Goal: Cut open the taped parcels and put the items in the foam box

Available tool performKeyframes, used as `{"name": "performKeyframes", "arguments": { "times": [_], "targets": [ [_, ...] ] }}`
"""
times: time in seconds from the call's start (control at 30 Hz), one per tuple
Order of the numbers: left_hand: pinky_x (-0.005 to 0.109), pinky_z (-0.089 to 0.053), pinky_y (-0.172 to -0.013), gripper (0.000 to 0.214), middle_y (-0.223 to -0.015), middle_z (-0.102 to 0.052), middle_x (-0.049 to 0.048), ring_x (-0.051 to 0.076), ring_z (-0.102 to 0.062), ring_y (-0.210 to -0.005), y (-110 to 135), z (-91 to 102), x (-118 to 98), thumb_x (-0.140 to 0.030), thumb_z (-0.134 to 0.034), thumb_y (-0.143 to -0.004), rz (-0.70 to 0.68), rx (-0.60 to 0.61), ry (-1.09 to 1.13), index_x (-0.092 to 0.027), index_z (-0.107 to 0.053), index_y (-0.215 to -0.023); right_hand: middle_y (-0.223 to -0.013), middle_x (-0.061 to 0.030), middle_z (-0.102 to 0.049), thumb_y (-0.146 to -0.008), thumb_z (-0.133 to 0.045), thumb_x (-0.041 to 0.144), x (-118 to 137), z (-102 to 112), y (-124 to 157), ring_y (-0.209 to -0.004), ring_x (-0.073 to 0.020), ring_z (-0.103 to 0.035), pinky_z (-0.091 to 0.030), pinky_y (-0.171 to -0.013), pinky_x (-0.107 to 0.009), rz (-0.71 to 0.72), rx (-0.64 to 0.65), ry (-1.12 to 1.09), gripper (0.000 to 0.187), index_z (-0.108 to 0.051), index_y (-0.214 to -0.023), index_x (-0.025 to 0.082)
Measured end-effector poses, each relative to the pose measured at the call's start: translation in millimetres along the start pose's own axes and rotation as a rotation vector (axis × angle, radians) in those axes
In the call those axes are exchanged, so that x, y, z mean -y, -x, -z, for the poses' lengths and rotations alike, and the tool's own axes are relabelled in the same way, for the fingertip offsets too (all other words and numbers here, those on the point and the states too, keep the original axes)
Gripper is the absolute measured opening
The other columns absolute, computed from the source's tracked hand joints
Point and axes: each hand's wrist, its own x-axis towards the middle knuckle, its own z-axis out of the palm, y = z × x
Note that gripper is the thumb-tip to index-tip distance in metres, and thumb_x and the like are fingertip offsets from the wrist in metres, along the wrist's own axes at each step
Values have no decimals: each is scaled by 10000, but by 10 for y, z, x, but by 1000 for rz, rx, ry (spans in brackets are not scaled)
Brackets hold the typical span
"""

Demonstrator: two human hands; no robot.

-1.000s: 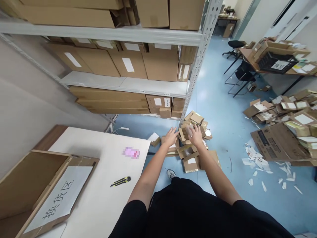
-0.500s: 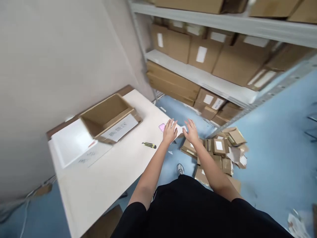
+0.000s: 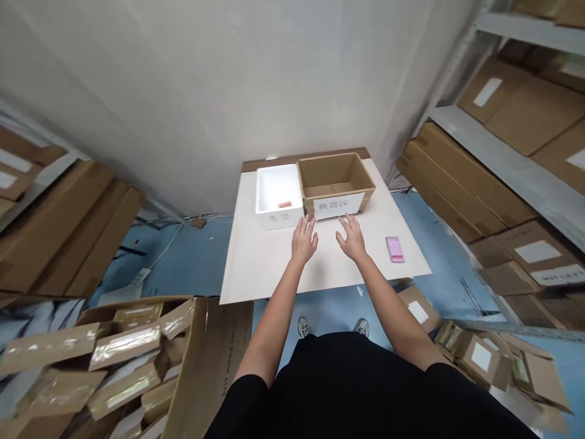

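Both my hands reach out over a white table (image 3: 274, 262). My left hand (image 3: 304, 239) is open, fingers spread, holding nothing, just in front of a white foam box (image 3: 278, 196) that has a small orange item inside. My right hand (image 3: 352, 237) is open too, empty, close to the labelled front of an open brown cardboard box (image 3: 336, 183). A pink phone (image 3: 395, 249) lies on the table to the right of my right hand.
A large carton (image 3: 137, 360) full of small taped cardboard packets stands on the floor at lower left. Metal shelving (image 3: 512, 164) with brown cartons runs along the right. Small boxes (image 3: 484, 360) litter the blue floor at lower right. A wall is behind the table.
I have turned left from the pile of small boxes on the floor to face the table. Both hands stay empty and now hover over the tabletop near the two boxes.
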Motion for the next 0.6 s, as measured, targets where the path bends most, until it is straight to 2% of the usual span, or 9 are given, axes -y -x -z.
{"name": "performKeyframes", "arguments": {
  "times": [0.1,0.2,0.33,0.43,0.5,0.6],
  "targets": [
    [518,-344,-1278,602,-1721,-368,112,304,-238,-1633,220,281,467,-265,-465,-1041,70,-27,-28,-215,-403,-1637,-1712,-108,-363,-996,-535,319,386,-364,-114,-1588,-354,-288,-310,-1273,-634,31,29,-20,608,-480,-1597,247],
    [517,-350,-1272,615,-1726,-359,110,304,-235,-1635,381,462,778,-266,-467,-1039,120,-22,-45,-223,-386,-1647,-1692,-122,-393,-1000,-527,339,655,-617,-157,-1584,-363,-298,-320,-1263,-645,39,54,-46,592,-498,-1583,239],
    [520,-354,-1266,633,-1739,-333,108,321,-227,-1636,551,607,1032,-274,-473,-1035,191,-27,-55,-233,-371,-1658,-1686,-133,-401,-996,-534,351,919,-884,-221,-1569,-368,-328,-332,-1259,-635,86,115,-83,600,-499,-1584,236],
    [520,-366,-1258,642,-1738,-338,99,325,-227,-1636,752,732,1207,-277,-490,-1027,287,-64,-96,-248,-374,-1658,-1690,-127,-395,-989,-544,346,1129,-1154,-328,-1561,-362,-345,-329,-1260,-638,181,178,-122,626,-471,-1603,254],
    [523,-363,-1261,643,-1738,-341,96,328,-223,-1637,972,857,1334,-278,-496,-1024,375,-95,-128,-251,-380,-1656,-1692,-137,-387,-990,-539,342,1316,-1389,-410,-1553,-358,-359,-336,-1259,-630,265,238,-143,636,-455,-1612,242],
    [523,-358,-1266,639,-1740,-336,97,327,-228,-1635,1451,1121,1525,-281,-497,-1024,545,-150,-169,-245,-387,-1652,-1690,-167,-377,-989,-539,347,1730,-1797,-483,-1545,-362,-368,-349,-1257,-610,407,354,-171,644,-455,-1610,197]
  ]
}}
